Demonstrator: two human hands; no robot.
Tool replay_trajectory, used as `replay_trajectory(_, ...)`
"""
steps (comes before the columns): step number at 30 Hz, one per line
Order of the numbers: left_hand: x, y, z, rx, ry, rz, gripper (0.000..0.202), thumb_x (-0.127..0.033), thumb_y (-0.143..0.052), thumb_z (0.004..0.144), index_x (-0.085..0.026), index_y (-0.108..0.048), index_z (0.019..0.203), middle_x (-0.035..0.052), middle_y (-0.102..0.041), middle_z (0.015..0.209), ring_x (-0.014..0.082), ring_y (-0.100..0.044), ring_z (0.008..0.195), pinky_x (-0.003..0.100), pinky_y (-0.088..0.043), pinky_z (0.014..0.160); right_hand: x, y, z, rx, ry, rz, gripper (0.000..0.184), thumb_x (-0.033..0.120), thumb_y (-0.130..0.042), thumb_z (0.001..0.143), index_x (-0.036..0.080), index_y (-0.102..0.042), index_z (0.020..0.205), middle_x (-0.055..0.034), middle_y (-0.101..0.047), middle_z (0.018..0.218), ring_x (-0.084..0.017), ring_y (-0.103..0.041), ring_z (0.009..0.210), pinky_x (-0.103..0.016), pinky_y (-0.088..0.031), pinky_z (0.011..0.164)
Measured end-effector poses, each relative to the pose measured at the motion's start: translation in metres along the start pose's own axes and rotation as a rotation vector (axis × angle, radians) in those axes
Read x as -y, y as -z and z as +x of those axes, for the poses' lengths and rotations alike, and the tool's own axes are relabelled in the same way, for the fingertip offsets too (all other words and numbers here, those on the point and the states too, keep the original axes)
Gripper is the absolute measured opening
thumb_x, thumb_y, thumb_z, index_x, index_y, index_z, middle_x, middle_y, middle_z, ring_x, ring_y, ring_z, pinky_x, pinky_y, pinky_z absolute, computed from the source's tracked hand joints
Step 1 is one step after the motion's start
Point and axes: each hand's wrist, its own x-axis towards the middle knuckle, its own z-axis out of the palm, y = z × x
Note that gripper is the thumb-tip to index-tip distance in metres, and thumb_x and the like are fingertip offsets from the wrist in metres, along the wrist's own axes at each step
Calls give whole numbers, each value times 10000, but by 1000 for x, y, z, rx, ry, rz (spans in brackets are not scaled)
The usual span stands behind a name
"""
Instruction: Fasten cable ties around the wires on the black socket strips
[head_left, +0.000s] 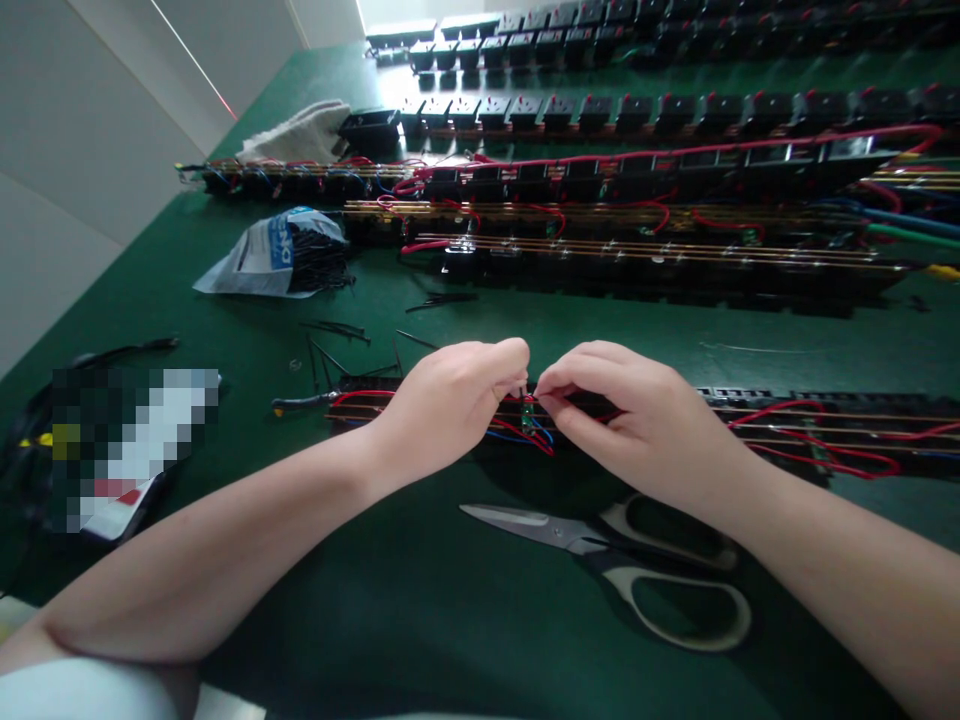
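My left hand [457, 400] is closed over a long black strip [645, 405] that carries wires and metal rods, its fingers curled in at a small green circuit board [528, 415]. Just to the right, thumb and forefinger of my right hand [619, 405] pinch together beside the same board. Whatever is between the fingertips of either hand is too small to make out. Red and blue wires [540, 440] loop below the board. Scissors [559, 530] with pale-rimmed handles lie on the green table [360, 620], below my right hand.
Thin black cable ties [337, 328] lie scattered left of my hands, near a plastic bag [262, 255] full of them. A cable with a pixelated package [150, 450] sits at the left. Several more wired strips [600, 250] and rows of black sockets [562, 110] fill the back.
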Motion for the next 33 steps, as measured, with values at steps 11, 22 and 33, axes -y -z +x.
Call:
replay_trajectory(11,-1,1,3,45,0,-9,59,-134,-618,889,-187,-602,868,-16,-667,856,137,-596,815,247,-426,715,-2,-2,0,8,-22,31,119,164,-565,879,190,-679,861,-61,-695,833,-224,-647,802,-344,-490,694)
replay_trajectory(22,-2,3,4,29,135,-91,97,-119,-632,888,-194,-616,828,-45,-677,807,112,-611,755,224,-429,675,1,-1,0,20,-28,20,127,180,-556,891,184,-675,844,-64,-684,816,-223,-628,770,-352,-476,668)
replay_trajectory(33,3,0,1,15,132,-111,149,-107,-494,929,-200,-479,814,-25,-683,849,112,-651,795,222,-476,710,2,0,1,15,-15,3,129,140,-560,872,214,-660,838,-54,-698,817,-223,-640,783,-351,-499,674)
